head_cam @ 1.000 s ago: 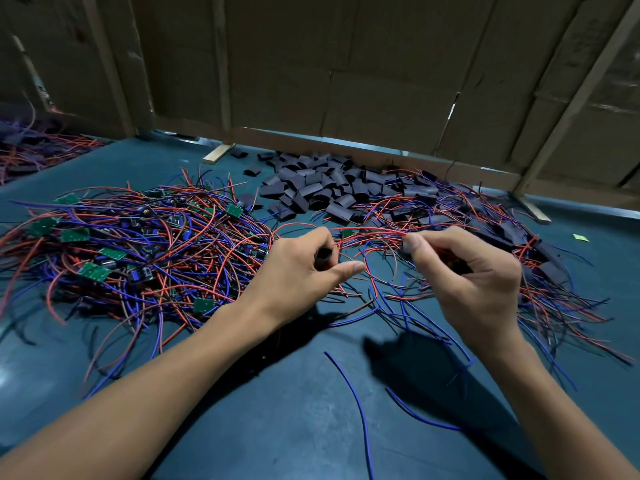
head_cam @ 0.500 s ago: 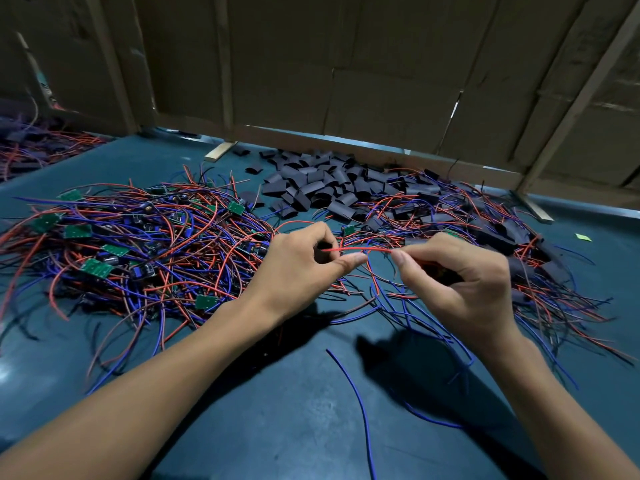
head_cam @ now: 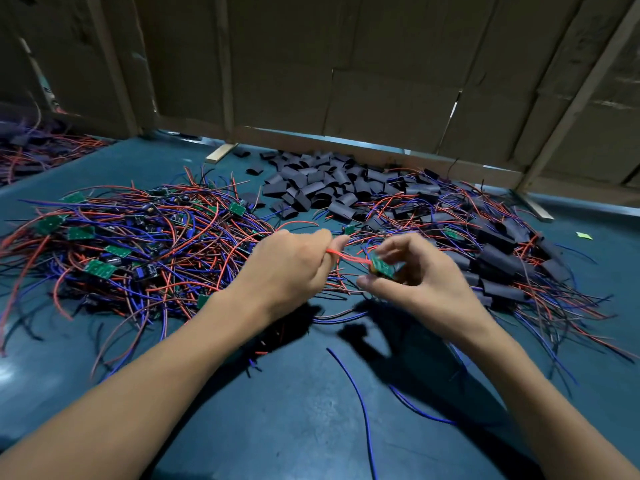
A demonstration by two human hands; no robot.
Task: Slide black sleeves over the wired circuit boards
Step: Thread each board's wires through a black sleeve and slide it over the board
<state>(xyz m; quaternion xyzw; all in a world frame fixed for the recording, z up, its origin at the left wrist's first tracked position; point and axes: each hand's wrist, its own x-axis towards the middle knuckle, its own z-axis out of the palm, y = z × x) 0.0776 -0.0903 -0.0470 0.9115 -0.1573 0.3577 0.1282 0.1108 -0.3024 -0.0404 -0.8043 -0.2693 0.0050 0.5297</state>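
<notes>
The left hand point(head_cam: 291, 268) is curled into a loose fist, pinching the red wires point(head_cam: 349, 258) between thumb and forefinger; whether a sleeve sits inside that fist cannot be told. The wires run taut across the short gap to the right hand point(head_cam: 426, 275), whose thumb and fingertips pinch a small green circuit board point(head_cam: 382, 268) by its edges while the other fingers spread half open. The board looks light and stiff, with soldered parts on one face that could snag, so holding it by the edges as now seems right; the wires are thin and limp, and probably need gathering straight before a sleeve will pass over them. The black sleeves point(head_cam: 318, 188) lie heaped beyond both hands, toward the back wall; they look soft, flattened and light, likely needing to be squeezed open at the mouth. Left of the left hand sprawls a tangle of unsleeved boards point(head_cam: 100, 268) with red and blue leads, prone to drag neighbours along when one is pulled. Right of the right hand lies a pile of sleeved boards point(head_cam: 498, 258), wires trailing. A loose blue wire point(head_cam: 360, 400) lies nearer than the hands on the teal bench point(head_cam: 294, 427), which looks smooth and slightly glossy. Cardboard panels point(head_cam: 363, 81) on wooden battens close off the far side, in dim light.
</notes>
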